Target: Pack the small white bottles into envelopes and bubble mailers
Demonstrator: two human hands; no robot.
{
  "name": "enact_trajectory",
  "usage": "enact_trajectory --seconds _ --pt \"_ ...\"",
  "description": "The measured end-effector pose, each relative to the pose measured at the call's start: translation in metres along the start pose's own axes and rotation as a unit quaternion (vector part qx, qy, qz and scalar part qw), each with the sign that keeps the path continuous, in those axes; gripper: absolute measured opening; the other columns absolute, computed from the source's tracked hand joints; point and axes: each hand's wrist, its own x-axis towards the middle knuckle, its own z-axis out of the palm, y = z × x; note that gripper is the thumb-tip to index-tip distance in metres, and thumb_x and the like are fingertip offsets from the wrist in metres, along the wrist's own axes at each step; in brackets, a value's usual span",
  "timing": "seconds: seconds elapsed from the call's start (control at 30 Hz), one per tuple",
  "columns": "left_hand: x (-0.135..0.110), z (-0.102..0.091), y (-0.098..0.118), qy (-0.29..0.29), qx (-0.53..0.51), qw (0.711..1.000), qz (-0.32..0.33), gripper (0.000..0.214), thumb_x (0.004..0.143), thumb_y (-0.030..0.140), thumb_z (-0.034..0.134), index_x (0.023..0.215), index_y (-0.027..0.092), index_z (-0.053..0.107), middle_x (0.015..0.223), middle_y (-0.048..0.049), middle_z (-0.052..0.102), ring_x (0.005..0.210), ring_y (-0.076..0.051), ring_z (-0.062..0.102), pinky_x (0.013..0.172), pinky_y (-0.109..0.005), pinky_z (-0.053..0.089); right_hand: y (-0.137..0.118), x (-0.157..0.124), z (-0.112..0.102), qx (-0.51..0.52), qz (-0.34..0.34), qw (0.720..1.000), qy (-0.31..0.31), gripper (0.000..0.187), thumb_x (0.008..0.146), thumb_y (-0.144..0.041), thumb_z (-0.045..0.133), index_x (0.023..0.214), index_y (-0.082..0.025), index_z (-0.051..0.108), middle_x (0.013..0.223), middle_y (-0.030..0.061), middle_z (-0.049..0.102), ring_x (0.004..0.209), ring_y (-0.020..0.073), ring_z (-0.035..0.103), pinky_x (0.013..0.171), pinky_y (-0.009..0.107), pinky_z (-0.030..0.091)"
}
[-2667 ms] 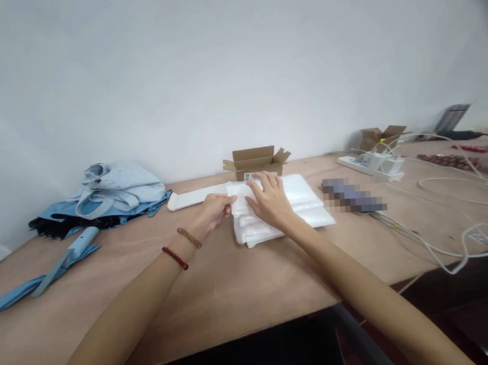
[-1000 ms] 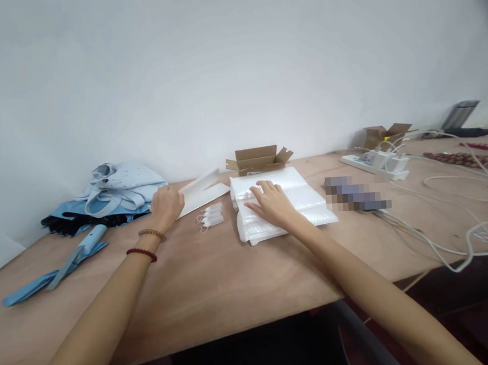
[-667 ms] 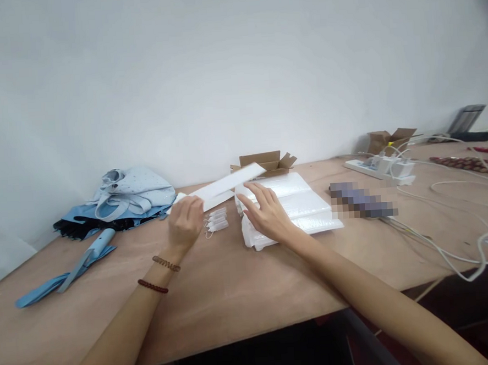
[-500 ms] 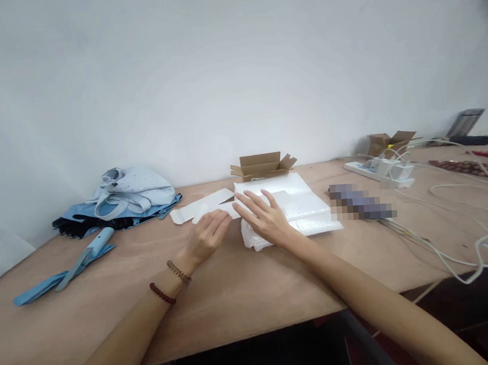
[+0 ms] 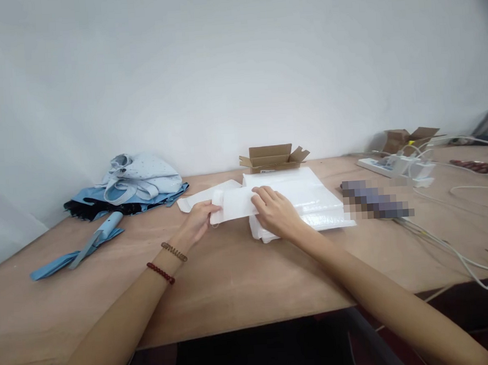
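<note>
My left hand (image 5: 199, 221) and my right hand (image 5: 277, 213) both pinch a flat white carton blank (image 5: 235, 204) and hold it just above the wooden table (image 5: 233, 277). The left fingers grip its left end, the right fingers its right end. The right hand also rests against a stack of white bubble mailers (image 5: 306, 198). Another flat white carton blank (image 5: 199, 195) lies on the table behind the held one. The small white pieces that lay to the left of the stack are hidden by the held blank.
A small open cardboard box (image 5: 273, 157) stands behind the stack by the wall. A light blue bag (image 5: 138, 178) and a folded blue umbrella (image 5: 83, 250) lie at the left. At the right are a power strip (image 5: 395, 165), white cables (image 5: 450, 247) and a second open box (image 5: 409, 138).
My left hand picked a flat white blank from the table at the left and brought it to the middle. My right hand left the stack's top and took the blank's other end.
</note>
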Motion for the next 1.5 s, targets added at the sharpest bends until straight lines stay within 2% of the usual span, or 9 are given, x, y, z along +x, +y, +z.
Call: enact_trajectory --seconds 0.2,0.37,0.53,0.73,0.87,0.93,1.0,1.23,1.5 --pt "-0.010 0.012 -0.006 -0.053 -0.025 0.997 0.051 0.042 0.066 0.027 0.078 0.104 0.013 0.069 0.099 -0.0106 0.073 0.088 -0.024 0.068 0.080 -0.038 0.053 -0.012 -0.004 -0.006 0.020 -0.010 1.000 -0.015 0.078 0.077 -0.037 0.060 0.143 -0.014 0.025 0.152 0.0247 0.017 0.138 0.0413 0.014 0.101 0.063 0.021" --pt "-0.015 0.018 -0.010 -0.079 0.019 0.993 0.080 0.047 0.066 0.036 0.079 0.108 0.017 0.070 0.104 -0.0082 0.072 0.091 -0.024 0.067 0.081 -0.036 0.052 -0.009 -0.006 -0.003 0.039 -0.014 0.999 -0.027 0.097 0.072 -0.048 0.062 0.147 -0.010 0.016 0.148 0.0281 0.022 0.136 0.0417 0.016 0.103 0.066 0.015" --pt "-0.011 0.014 -0.012 -0.026 0.080 0.992 0.090 0.035 0.068 0.044 0.076 0.090 0.017 0.073 0.085 -0.0036 0.073 0.075 -0.018 0.065 0.068 -0.028 0.050 -0.008 -0.004 -0.002 0.043 -0.009 0.999 -0.005 0.088 0.073 -0.046 0.065 0.145 -0.016 0.024 0.139 0.0225 0.034 0.127 0.0390 0.027 0.104 0.060 0.018" --pt "0.000 -0.006 -0.002 0.047 0.154 0.983 0.090 0.042 0.075 0.055 0.061 0.070 0.013 0.068 0.066 -0.0058 0.067 0.059 -0.017 0.060 0.058 -0.028 0.047 -0.002 -0.002 -0.005 0.028 -0.015 0.999 0.004 0.060 0.080 -0.031 0.060 0.136 -0.018 0.041 0.137 0.0199 0.040 0.119 0.0347 0.037 0.096 0.050 0.030" --pt "0.002 -0.024 0.003 0.098 0.370 0.918 0.104 0.030 0.071 0.043 0.063 0.065 0.015 0.068 0.062 -0.0046 0.065 0.057 -0.016 0.057 0.055 -0.027 0.041 0.008 -0.003 -0.004 0.025 0.024 0.999 0.015 0.050 0.087 -0.030 0.053 0.134 -0.017 0.044 0.136 0.0188 0.045 0.118 0.0321 0.041 0.095 0.046 0.032" --pt "0.003 -0.030 -0.002 0.069 0.457 0.883 0.083 0.021 0.066 0.037 0.066 0.065 0.016 0.070 0.061 -0.0027 0.065 0.059 -0.017 0.057 0.055 -0.026 0.038 0.011 -0.004 -0.003 0.039 0.042 0.998 0.019 0.047 0.087 -0.029 0.052 0.132 -0.017 0.047 0.133 0.0166 0.049 0.115 0.0303 0.044 0.093 0.043 0.034" --pt "0.005 -0.034 -0.008 0.025 0.485 0.873 0.051 0.017 0.064 0.033 0.065 0.066 0.017 0.071 0.058 -0.0005 0.063 0.058 -0.017 0.056 0.053 -0.025 0.035 0.013 -0.004 -0.002 0.062 0.057 0.996 0.020 0.043 0.088 -0.029 0.052 0.129 -0.018 0.049 0.128 0.0141 0.054 0.111 0.0286 0.046 0.090 0.040 0.036" --pt "0.005 -0.041 -0.002 -0.028 0.412 0.910 0.036 0.018 0.060 0.033 0.069 0.065 0.016 0.073 0.062 -0.0023 0.067 0.061 -0.016 0.055 0.055 -0.026 0.038 0.013 -0.004 0.004 0.125 0.086 0.988 0.017 0.042 0.087 -0.028 0.051 0.127 -0.017 0.049 0.125 0.0123 0.055 0.111 0.0273 0.046 0.088 0.038 0.037" --pt "0.005 -0.046 0.013 0.121 0.270 0.948 0.120 0.033 0.060 0.045 0.076 0.079 0.018 0.077 0.073 -0.0049 0.070 0.059 -0.013 0.051 0.056 -0.025 0.043 0.011 -0.004 0.004 0.150 0.126 0.979 -0.057 0.060 0.080 -0.039 0.057 0.133 -0.018 0.039 0.126 0.0152 0.049 0.111 0.0322 0.045 0.089 0.045 0.037"
